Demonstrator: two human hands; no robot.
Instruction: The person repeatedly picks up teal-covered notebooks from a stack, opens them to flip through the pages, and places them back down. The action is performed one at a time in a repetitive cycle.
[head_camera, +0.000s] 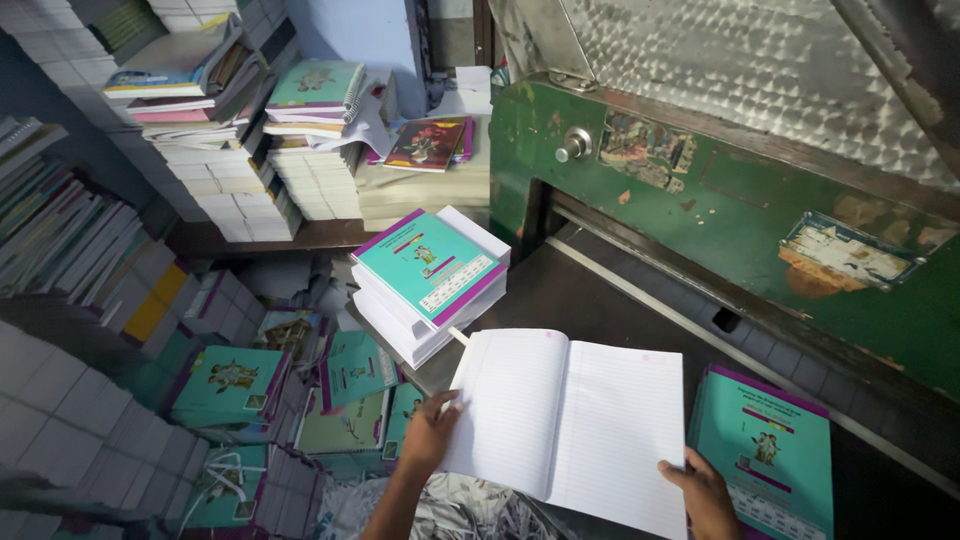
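On the machine bed (600, 300), open notebook (570, 420) lies spine away.

Right hand (706, 492) and teal notebook (770, 450) cut off by the bottom edge.

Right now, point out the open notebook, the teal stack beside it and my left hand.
open notebook (575, 415), head view, on the lined right page.
teal stack (428, 262), head view, on the top cover.
left hand (428, 435), head view, on its back.

Two torn, faded labels (645, 148) (850, 250) (blue-edged one rightmost) on the green machine (760, 230).
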